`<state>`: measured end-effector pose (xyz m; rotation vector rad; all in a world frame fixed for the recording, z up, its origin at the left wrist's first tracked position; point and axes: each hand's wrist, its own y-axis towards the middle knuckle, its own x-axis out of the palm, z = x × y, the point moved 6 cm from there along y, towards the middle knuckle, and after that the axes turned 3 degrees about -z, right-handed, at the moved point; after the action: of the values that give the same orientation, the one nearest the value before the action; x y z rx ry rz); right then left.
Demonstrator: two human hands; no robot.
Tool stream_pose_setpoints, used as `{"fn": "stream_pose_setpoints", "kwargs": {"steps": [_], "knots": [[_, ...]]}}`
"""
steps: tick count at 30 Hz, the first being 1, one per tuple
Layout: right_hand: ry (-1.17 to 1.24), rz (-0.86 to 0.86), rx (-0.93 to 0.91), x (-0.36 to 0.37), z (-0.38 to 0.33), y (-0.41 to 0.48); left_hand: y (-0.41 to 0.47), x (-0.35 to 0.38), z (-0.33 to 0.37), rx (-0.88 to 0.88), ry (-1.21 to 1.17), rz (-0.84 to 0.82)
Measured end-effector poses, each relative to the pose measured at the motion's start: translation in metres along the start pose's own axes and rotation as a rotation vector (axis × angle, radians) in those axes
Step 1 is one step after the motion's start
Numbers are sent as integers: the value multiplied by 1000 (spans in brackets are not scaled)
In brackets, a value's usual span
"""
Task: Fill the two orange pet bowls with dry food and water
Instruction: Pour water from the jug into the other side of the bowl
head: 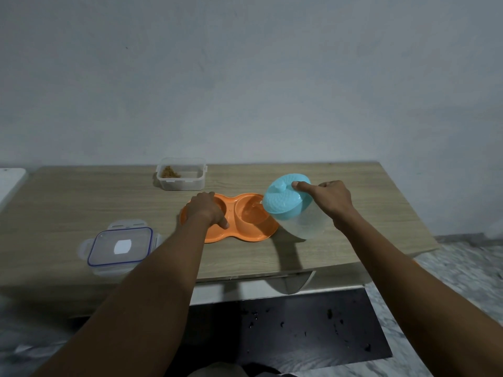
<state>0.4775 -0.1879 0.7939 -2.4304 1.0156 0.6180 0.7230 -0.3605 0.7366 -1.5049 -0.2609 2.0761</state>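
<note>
- Wood-grain worktop (81, 202) carries everything.
- Water jug (304, 224): clear body, tilted left and lifted off the worktop. Its blue lid (280, 200) hangs over the right bowl's edge.
- Orange pet bowls (245, 232): one moulded double dish, mid-worktop, between the two hands. Right bowl (251, 210) shows clear liquid.
- Food container (181, 174): clear, open, behind the bowls. A little dry food (170, 172) sits in its left corner.
- Container lid (121, 246): flat, front left, blue seal. It has a white patch, too blurred to read.
- Right hand (332, 198): fingers clamped round the jug's far side, index finger (299, 185) pressed on the blue lid.
- Left hand (205, 209): palm down over the left bowl, thumb on the near flange. Fingers hidden, so can't tell whether they grip or just press.
</note>
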Motion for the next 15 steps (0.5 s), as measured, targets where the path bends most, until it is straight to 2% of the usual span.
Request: {"fn": "stream_pose_setpoints", "kwargs": {"steps": [15], "knots": [[6,0,-11,-11,-3,-4,2,2,0,-2,-3,5]]}}
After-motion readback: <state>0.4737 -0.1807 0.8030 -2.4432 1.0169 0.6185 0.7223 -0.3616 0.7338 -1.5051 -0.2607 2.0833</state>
